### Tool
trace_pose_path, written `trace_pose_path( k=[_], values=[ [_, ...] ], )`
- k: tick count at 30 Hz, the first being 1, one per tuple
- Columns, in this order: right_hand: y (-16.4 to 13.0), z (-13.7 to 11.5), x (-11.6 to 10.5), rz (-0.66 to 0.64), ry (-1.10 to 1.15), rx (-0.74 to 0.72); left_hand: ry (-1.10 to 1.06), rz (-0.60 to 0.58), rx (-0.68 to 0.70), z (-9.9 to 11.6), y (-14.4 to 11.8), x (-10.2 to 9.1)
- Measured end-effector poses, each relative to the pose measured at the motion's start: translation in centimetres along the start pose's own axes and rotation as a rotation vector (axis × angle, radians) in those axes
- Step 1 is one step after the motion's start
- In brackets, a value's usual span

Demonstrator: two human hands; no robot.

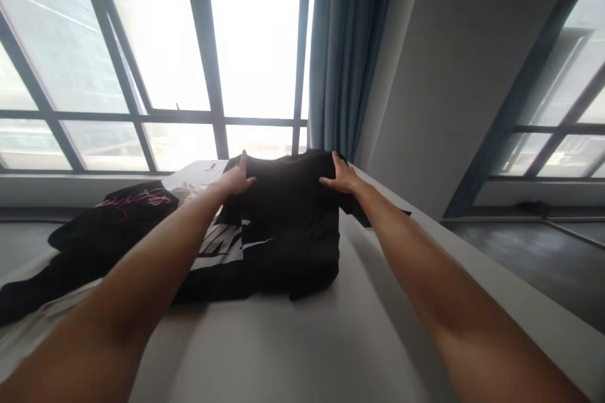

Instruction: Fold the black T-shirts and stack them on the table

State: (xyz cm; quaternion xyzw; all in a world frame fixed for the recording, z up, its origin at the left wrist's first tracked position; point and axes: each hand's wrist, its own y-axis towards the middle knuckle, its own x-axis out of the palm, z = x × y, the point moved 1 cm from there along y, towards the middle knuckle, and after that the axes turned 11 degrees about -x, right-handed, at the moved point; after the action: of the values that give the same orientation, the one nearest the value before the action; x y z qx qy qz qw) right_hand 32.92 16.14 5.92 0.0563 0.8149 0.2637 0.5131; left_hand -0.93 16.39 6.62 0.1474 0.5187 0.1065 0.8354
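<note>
- black t-shirt (288,227) lies partly folded on the white table (307,340), its far edge by the window.
- left hand (237,179) and right hand (343,177) each pinch that far edge, fingers closed on cloth.
- risk, as i judge it: one sleeve hangs off the right table edge and could drag the fold crooked.
- count: two hands, one held shirt, one black garment with pink lettering (118,214) just beside it.

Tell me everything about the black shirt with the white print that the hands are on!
The black cloth T-shirt with white print lies flat on the white table, partly folded, so the white lettering shows only on its left part. A sleeve sticks out on the right. The left hand and right hand press on its far edge. A black garment with pink lettering lies at its left; whether they overlap is unclear.
</note>
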Motion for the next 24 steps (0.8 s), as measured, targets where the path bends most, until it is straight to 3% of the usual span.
trace_pose_path(
  k=[3,5,7,10,13,16,19,24],
  values=[
    [-2.7,-1.0,3.9,-0.277,-0.151,0.012,0.294,-0.319,-0.004,-1.6,-1.8,3.6],
    [-4.7,-2.3,5.7,-0.448,-0.152,-0.07,0.383,-0.495,0.045,-2.2,-3.1,4.7],
    [-6.4,-3.7,7.1,-0.537,-0.106,-0.131,0.403,-0.616,0.074,-2.8,-4.1,5.2],
    [-8.2,-4.6,8.8,-0.628,-0.059,-0.12,0.403,-0.698,0.066,-3.4,-5.1,5.8],
    [-8.9,-3.2,9.9,-0.718,-0.083,-0.077,0.373,-0.643,0.085,-3.7,-6.1,6.5],
    [-8.5,-0.4,9.7,-0.716,-0.146,-0.027,0.338,-0.602,0.11,-3.8,-7.3,7.2],
    [-8.0,1.7,8.7,-0.57,-0.316,0.015,0.319,-0.64,0.123,-3.9,-8.4,8.2],
    [-9.5,0.6,6.4,-0.379,-0.398,-0.077,0.316,-0.646,0.099,-5.1,-8.9,9.4]
  ],
)
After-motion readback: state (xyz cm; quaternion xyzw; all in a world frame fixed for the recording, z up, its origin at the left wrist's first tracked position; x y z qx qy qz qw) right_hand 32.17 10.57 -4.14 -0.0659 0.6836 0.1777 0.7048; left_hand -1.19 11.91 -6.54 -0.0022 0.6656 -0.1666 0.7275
